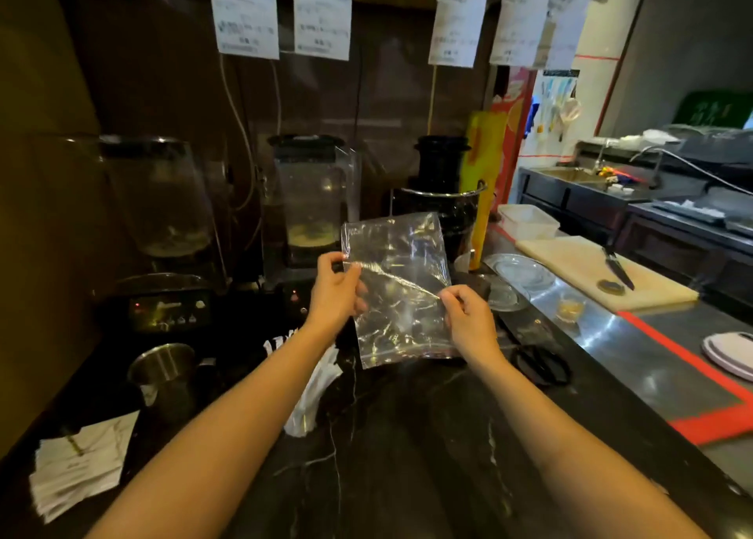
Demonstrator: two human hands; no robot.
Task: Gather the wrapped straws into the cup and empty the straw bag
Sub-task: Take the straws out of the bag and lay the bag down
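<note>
I hold a clear plastic straw bag [401, 278] up over the black marble counter [407, 457]. It looks flat, with nothing visible inside, and its zip edge hangs lowest. My left hand [336, 294] pinches its left edge and my right hand [468, 318] pinches its right edge. A bundle of white wrapped straws [315, 392] lies on the counter below my left forearm, partly hidden by it. A steel cup [167, 375] stands to the left of the straws; I see no straws in it.
Two blenders [163, 229] [309, 204] and a black juicer [442, 196] line the back. Folded paper slips [81, 461] lie front left. Glass dishes [517, 273], a small glass [570, 306], a cutting board with a knife [617, 267] and black scissors [542, 365] sit to the right.
</note>
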